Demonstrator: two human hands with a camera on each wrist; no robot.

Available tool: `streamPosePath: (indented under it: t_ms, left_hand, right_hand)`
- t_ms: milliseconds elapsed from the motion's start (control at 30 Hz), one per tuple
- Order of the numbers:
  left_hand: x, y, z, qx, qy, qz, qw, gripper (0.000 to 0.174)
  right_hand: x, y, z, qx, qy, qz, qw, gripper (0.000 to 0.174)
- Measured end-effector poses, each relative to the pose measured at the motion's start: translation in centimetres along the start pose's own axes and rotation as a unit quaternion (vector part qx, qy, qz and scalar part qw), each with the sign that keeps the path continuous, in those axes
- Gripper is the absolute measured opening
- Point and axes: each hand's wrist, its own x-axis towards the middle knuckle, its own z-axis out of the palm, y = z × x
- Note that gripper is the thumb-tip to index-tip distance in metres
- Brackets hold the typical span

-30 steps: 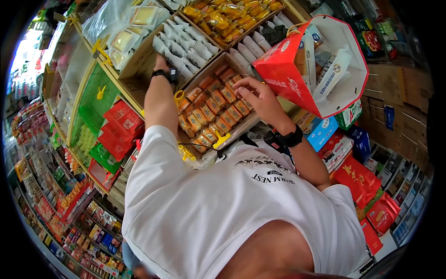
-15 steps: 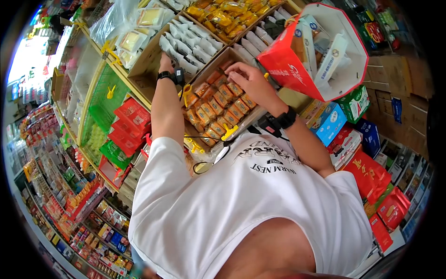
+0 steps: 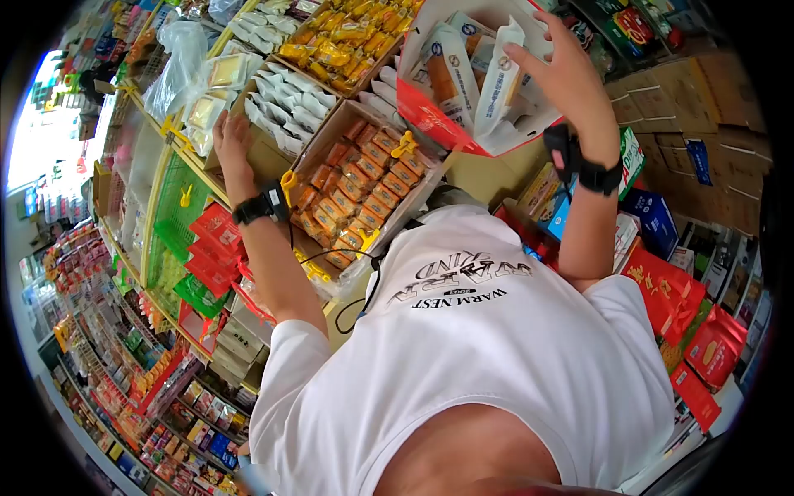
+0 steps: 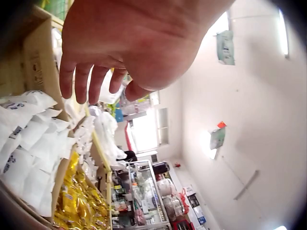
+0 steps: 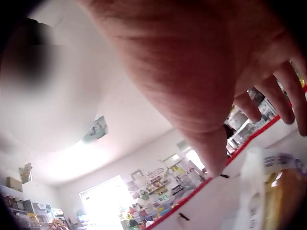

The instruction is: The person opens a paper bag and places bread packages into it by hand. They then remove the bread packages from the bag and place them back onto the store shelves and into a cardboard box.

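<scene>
In the head view my left hand (image 3: 234, 150) is over the left side of a cardboard box of white packets (image 3: 289, 106), its fingers extended and nothing in them. The left wrist view shows the same hand's spread fingers (image 4: 81, 84) hanging above the packets' side. My right hand (image 3: 579, 87) reaches over the rim of a red and white box (image 3: 430, 126), thumb and fingers spread. A long white packet (image 3: 499, 81) in that box lies by the thumb. In the right wrist view a clear-windowed packet with golden-brown contents (image 5: 283, 196) sits below the hand, apart from the thumb.
An open box of small orange-labelled packs (image 3: 356, 182) stands nearest the torso, with yellow clips (image 3: 404, 145) on its edges. Yellow-wrapped packets (image 3: 339, 51) fill a box behind. Red bags (image 3: 217, 244) and a green basket (image 3: 175, 194) are at left, cartons (image 3: 691, 124) at right.
My right hand has moved from over the orange-labelled packs to the red and white box. My left hand has come back out of the white packets' box to its left side.
</scene>
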Motion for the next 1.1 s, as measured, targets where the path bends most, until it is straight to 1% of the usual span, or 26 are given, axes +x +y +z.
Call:
streamPosePath:
  t_ms: [33,67,100,133,167,233,267,300,367,400,433,500,533,600,633,700,733,767,833,867,900,967,1000,1033,1100]
  left_hand:
    - [-1.9,2.2,0.8,0.002,0.001,0.004,1.0,0.043]
    - [-3.9,4.3,1.4,0.025,-0.018,0.025,0.999,0.044]
    - [-5.2,5.3,1.7,0.047,-0.035,0.044,0.997,0.045]
    - [-5.3,5.0,0.6,0.051,-0.042,0.067,0.996,0.045]
    - [-6.5,5.7,0.3,0.056,-0.036,0.064,0.996,0.045]
    - [-9.2,8.0,-0.2,0.111,-0.016,0.093,0.989,0.043]
    - [-10.2,8.3,-1.1,0.144,0.008,0.09,0.985,0.041]
    - [-11.4,8.7,-1.7,0.15,0.024,0.083,0.985,0.041]
    - [-14.3,9.3,-3.4,0.19,0.038,0.104,0.976,0.037]
    - [-15.7,9.5,-4.4,0.182,0.046,0.084,0.979,0.036]
    - [-17.1,9.5,-5.4,0.188,0.066,0.078,0.977,0.036]
    - [-19.6,9.5,-6.9,0.222,0.073,0.082,0.969,0.039]
    - [-20.9,9.7,-7.4,0.231,0.084,0.083,0.966,0.038]
    - [-23.3,10.3,-7.6,0.232,0.11,0.079,0.963,0.035]
    - [-24.4,10.7,-7.4,0.23,0.123,0.082,0.962,0.033]
    - [-26.3,11.7,-7.1,0.235,0.138,0.078,0.959,0.033]
    - [-27.1,12.3,-6.7,0.243,0.136,0.093,0.956,0.033]
    - [-27.8,13.0,-6.2,0.251,0.135,0.108,0.952,0.033]
    - [-28.7,14.6,-5.1,0.251,0.149,0.11,0.95,0.032]
    - [-29.0,15.3,-5.0,0.273,0.125,0.129,0.945,0.032]
    - [-29.2,16.2,-4.8,0.294,0.099,0.147,0.939,0.032]
    - [-29.7,18.5,-3.4,0.305,0.1,0.147,0.936,0.031]
    - [-29.8,19.6,-3.0,0.341,0.069,0.178,0.92,0.031]
    - [-30.1,20.9,-2.6,0.376,0.038,0.21,0.902,0.031]
    - [-30.6,24.7,-1.7,0.445,0.011,0.287,0.848,0.031]
  right_hand:
    - [0.3,1.0,0.1,0.004,0.003,-0.001,1.0,0.066]
    - [0.6,1.7,0.2,0.074,-0.074,0.049,0.993,0.079]
    - [0.9,2.6,0.5,0.143,-0.152,0.098,0.973,0.093]
    - [1.0,3.8,1.5,0.153,-0.162,0.078,0.972,0.1]
    - [1.1,5.0,3.0,0.158,-0.169,0.075,0.97,0.1]
    - [1.5,6.5,5.5,0.151,-0.105,0.041,0.982,0.099]
    - [1.6,6.4,5.5,0.15,-0.143,0.057,0.977,0.096]
    - [1.8,6.2,5.2,0.156,-0.157,0.048,0.974,0.096]
    - [2.0,6.2,5.2,0.182,-0.166,0.018,0.969,0.09]
    - [1.9,6.1,5.2,0.203,-0.149,0.006,0.968,0.086]
    - [1.7,5.6,4.5,0.241,-0.153,0.035,0.958,0.079]
    - [2.0,5.9,4.5,0.239,-0.154,0.057,0.957,0.075]
    - [2.0,5.5,4.3,0.243,-0.166,0.05,0.954,0.075]
    - [1.8,4.3,3.6,0.254,-0.161,0.076,0.951,0.073]
    - [1.8,4.5,4.0,0.255,-0.17,0.072,0.949,0.073]
    - [1.8,4.7,4.2,0.242,-0.104,0.031,0.964,0.071]
    - [1.5,4.1,3.6,0.243,-0.114,0.059,0.961,0.071]
    - [1.4,3.9,3.3,0.244,-0.119,0.054,0.961,0.071]
    - [1.3,3.4,2.8,0.244,-0.051,0.04,0.968,0.071]
    - [1.0,2.1,1.9,0.273,-0.047,0.062,0.959,0.071]
    - [0.9,1.6,1.3,0.274,-0.051,0.058,0.959,0.071]
    - [0.8,0.8,0.4,0.333,0.016,0.041,0.942,0.068]
    - [0.4,-0.3,-0.2,0.367,0.036,0.033,0.929,0.066]
    - [0.1,-1.6,-1.1,0.37,0.036,0.028,0.928,0.066]
    - [-0.2,-3.6,-2.8,0.446,0.034,-0.026,0.894,0.054]
